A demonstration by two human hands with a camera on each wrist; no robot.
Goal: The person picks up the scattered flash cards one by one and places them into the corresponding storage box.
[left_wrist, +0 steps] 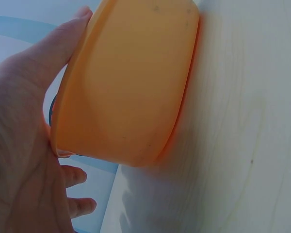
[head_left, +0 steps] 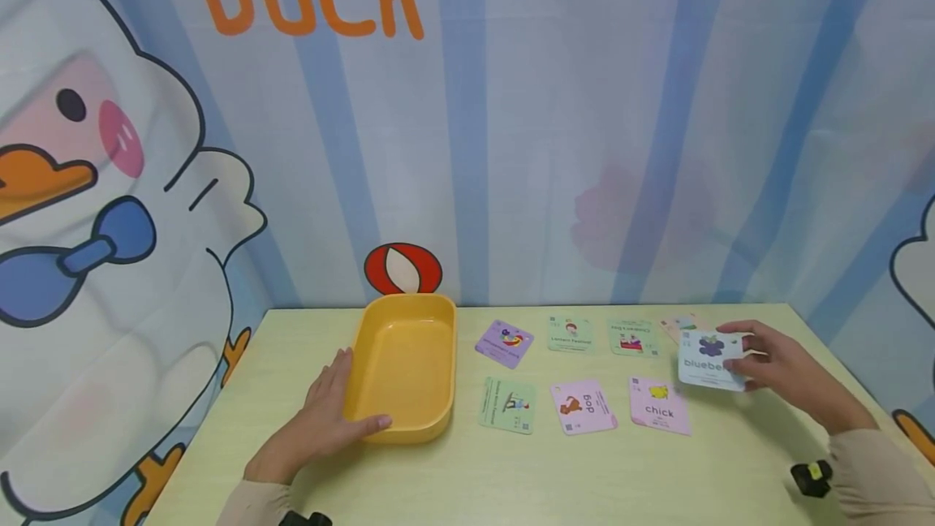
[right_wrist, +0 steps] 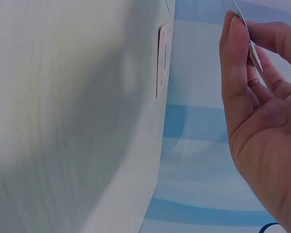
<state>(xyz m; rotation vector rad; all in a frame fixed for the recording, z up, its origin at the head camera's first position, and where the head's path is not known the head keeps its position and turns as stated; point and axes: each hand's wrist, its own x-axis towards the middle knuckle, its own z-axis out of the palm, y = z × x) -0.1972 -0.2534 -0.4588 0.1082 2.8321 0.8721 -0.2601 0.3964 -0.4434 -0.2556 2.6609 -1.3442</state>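
Between the thumb and fingers of my right hand [head_left: 785, 364] is a pale blue card [head_left: 710, 357] printed with a bunch of berries and the partly covered word "blueberry". The right wrist view shows this card [right_wrist: 254, 56] nearly edge-on, raised off the table. My left hand [head_left: 329, 416] rests at the near left corner of a yellow plastic tray [head_left: 447, 396]. Its thumb lies across the near rim and its extended fingers lie along the left side. Closest to the held card are a pink "chick" card [head_left: 660, 407] and a partly covered pinkish card [head_left: 679, 323].
A pink "dog" card [head_left: 583, 407] and a green card [head_left: 507, 405] lie in the front row. Behind them are a purple card [head_left: 505, 343], a "Lantern Festival" card [head_left: 570, 334] and another green card [head_left: 634, 338]. A duck-patterned curtain [head_left: 511, 144] hangs behind the table [head_left: 555, 477].
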